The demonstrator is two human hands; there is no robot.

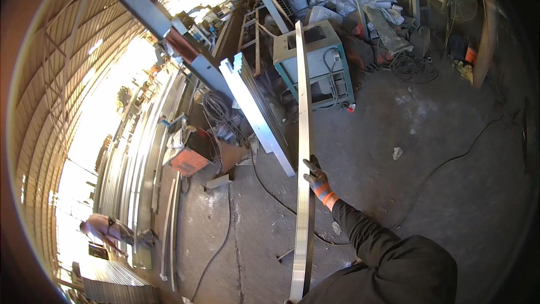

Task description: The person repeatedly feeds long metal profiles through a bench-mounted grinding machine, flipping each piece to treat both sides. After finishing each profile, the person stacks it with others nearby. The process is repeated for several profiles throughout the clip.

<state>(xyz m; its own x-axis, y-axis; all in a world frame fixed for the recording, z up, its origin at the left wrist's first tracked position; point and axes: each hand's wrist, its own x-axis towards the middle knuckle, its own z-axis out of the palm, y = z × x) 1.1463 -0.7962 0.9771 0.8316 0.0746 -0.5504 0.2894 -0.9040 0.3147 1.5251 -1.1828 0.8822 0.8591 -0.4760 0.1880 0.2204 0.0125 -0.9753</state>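
A long, straight metal bar (304,124), pale and shiny on its face, runs from the bottom edge beside my body up to the far machine. My right hand (319,181) wears a dark glove with an orange and grey cuff. It holds the bar's right side near the middle, and its fingertips reach over onto the bright face. My right arm, in a dark sleeve, comes in from the lower right. The bar's near end is hidden at the lower edge. My left hand does not show.
A green-framed machine (323,59) stands by the bar's far end. Stacked metal profiles (253,110) lie left of the bar. An orange and black box (191,155) stands further left. Cables (228,231) cross the concrete floor. Another person (109,228) bends at far left.
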